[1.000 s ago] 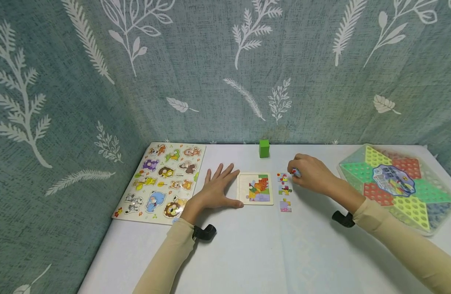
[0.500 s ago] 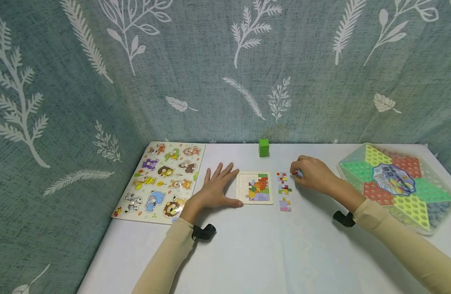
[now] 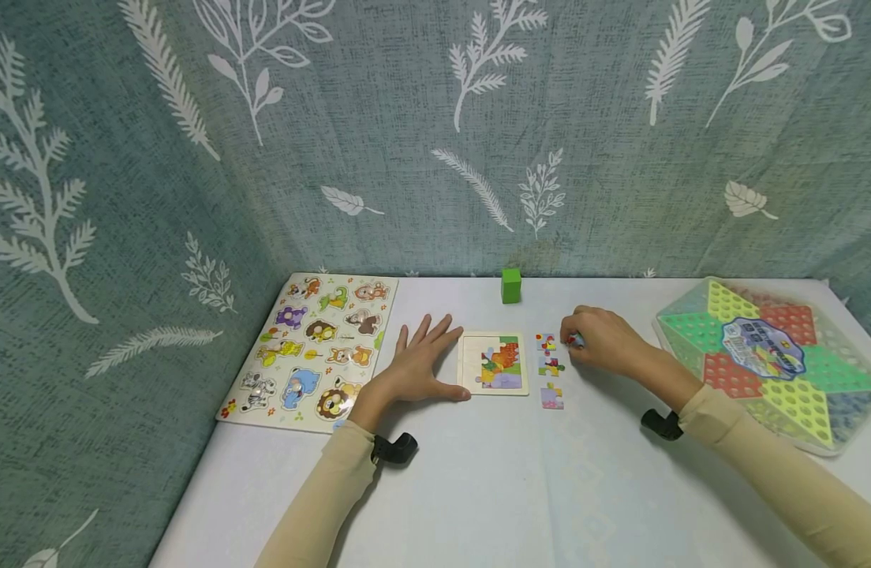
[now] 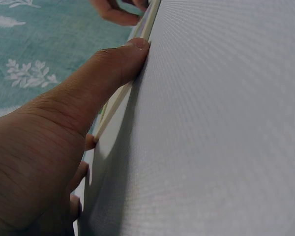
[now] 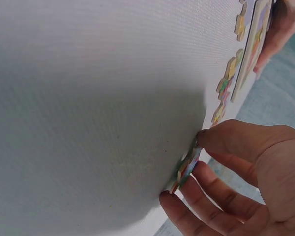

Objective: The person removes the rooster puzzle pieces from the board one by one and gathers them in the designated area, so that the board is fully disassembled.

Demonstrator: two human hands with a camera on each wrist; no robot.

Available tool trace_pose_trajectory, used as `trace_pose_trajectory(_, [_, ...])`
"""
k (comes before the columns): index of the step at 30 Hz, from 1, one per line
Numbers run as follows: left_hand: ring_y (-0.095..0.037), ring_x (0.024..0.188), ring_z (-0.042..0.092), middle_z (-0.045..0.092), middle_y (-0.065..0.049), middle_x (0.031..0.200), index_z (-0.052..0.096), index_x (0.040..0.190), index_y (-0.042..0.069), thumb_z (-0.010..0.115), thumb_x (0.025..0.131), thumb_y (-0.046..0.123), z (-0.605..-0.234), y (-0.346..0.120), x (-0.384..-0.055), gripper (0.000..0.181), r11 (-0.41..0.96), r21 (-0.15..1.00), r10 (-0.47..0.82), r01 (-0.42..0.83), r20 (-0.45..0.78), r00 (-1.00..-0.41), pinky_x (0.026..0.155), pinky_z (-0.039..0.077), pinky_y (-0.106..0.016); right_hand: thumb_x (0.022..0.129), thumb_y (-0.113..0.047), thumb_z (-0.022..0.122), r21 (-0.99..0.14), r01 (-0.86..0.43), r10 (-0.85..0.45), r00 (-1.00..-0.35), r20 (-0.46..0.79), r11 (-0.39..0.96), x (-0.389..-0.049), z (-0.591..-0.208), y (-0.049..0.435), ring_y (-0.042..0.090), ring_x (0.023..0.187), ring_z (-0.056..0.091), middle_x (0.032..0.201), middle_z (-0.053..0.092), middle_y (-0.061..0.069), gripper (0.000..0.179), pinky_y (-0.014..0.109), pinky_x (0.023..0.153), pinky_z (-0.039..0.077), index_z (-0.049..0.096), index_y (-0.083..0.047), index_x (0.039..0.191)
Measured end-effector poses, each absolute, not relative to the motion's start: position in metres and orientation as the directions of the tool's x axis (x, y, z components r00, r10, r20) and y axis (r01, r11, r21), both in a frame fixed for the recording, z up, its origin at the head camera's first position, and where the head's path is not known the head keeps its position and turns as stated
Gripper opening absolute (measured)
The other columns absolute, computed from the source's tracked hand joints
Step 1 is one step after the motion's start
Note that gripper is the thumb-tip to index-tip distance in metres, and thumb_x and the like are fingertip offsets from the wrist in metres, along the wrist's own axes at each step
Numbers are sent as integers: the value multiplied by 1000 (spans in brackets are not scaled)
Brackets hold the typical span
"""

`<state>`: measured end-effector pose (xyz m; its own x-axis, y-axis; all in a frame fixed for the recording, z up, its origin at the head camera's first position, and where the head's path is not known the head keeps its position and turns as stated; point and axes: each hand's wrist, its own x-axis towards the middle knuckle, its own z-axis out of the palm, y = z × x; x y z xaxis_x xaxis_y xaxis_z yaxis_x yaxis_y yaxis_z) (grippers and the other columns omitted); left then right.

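Note:
The square wooden puzzle tray (image 3: 467, 367) lies flat, with several joined pieces in its right part. My left hand (image 3: 416, 369) spreads its fingers at the tray's left side, and in the left wrist view the thumb (image 4: 123, 61) touches the tray's edge (image 4: 113, 110). To the right of the tray my right hand (image 3: 602, 339) holds a colourful jigsaw piece (image 5: 188, 164) between thumb and fingers, close over the table. Three loose pieces stand in a column between hand and tray: the upper piece (image 3: 546, 342), the middle piece (image 3: 551, 365) and the lower piece (image 3: 552, 397).
An animal peg puzzle board (image 3: 308, 367) lies at the left. Behind the tray stands a green block (image 3: 510, 286). A star-patterned game board in a clear case (image 3: 769, 355) sits at the right. A patterned cloth (image 3: 400, 189) hangs behind the white table (image 3: 471, 481).
My right hand has shifted slightly right and toward me with the jigsaw piece, away from the column of loose pieces. My left hand has stayed at the tray.

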<state>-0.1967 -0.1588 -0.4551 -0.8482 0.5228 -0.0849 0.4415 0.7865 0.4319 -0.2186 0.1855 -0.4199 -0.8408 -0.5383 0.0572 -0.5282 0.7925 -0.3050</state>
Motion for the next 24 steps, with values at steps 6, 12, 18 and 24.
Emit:
trace_pose_trajectory(6, [-31, 152, -6, 6, -2, 168, 25, 161, 21, 79, 73, 66, -455, -160, -197, 112, 783, 440, 523, 440, -82, -849, 114, -11, -61, 80, -2, 76, -298, -530, -542, -839, 48, 794, -218, -419, 184, 17, 72, 51, 84, 60, 2, 12, 38, 64, 47, 74, -11, 88])
trace_pose_trajectory(12, [-32, 152, -6, 7, -2, 168, 26, 160, 21, 80, 73, 65, -455, -159, -197, 112, 778, 444, 527, 444, -78, -846, 114, -12, -62, 80, -2, 76, -294, -529, -542, -840, 43, 796, -217, -418, 185, 17, 72, 52, 84, 61, 2, 12, 39, 65, 48, 74, -9, 90])
trace_pose_trajectory(18, [-32, 152, -6, 6, -2, 167, 25, 161, 22, 79, 73, 66, -455, -158, -197, 112, 783, 439, 525, 441, -87, -847, 114, -12, -61, 81, -2, 76, -305, -541, -553, -831, 55, 784, -215, -417, 185, 17, 73, 53, 85, 61, 2, 13, 40, 66, 48, 73, -10, 90])
trace_pose_trajectory(24, [-32, 152, -7, 7, -2, 168, 26, 161, 22, 80, 73, 65, -455, -159, -197, 112, 784, 440, 522, 438, -83, -849, 114, -12, -61, 82, -4, 78, -311, -545, -556, -829, 62, 779, -216, -415, 185, 18, 78, 57, 90, 64, 3, 14, 42, 70, 50, 75, -9, 95])
